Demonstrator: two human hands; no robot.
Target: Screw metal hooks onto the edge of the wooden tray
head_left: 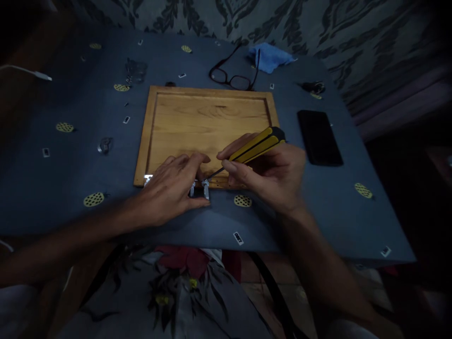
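Note:
A wooden tray-like panel (208, 113) with a raised rim lies on the table before me. My right hand (271, 174) grips a yellow-and-black screwdriver (256, 146), its shaft slanting down left to a small metal latch (205, 188) on the panel's near edge. The tip meets the latch's upper end. My left hand (173, 186) rests over that same edge, thumb below the latch and fingers above, steadying it; the exact contact is partly hidden. Another shiny metal fitting (147, 179) shows at the near left corner, partly covered by my left hand.
Glasses (235, 80) and a blue cloth (270, 56) lie beyond the panel. To its right are a black phone (319, 137) and a small dark object (313, 87). A clear plastic bag (136, 70), a small metallic piece (105, 145) and a white cable (42, 75) are leftward.

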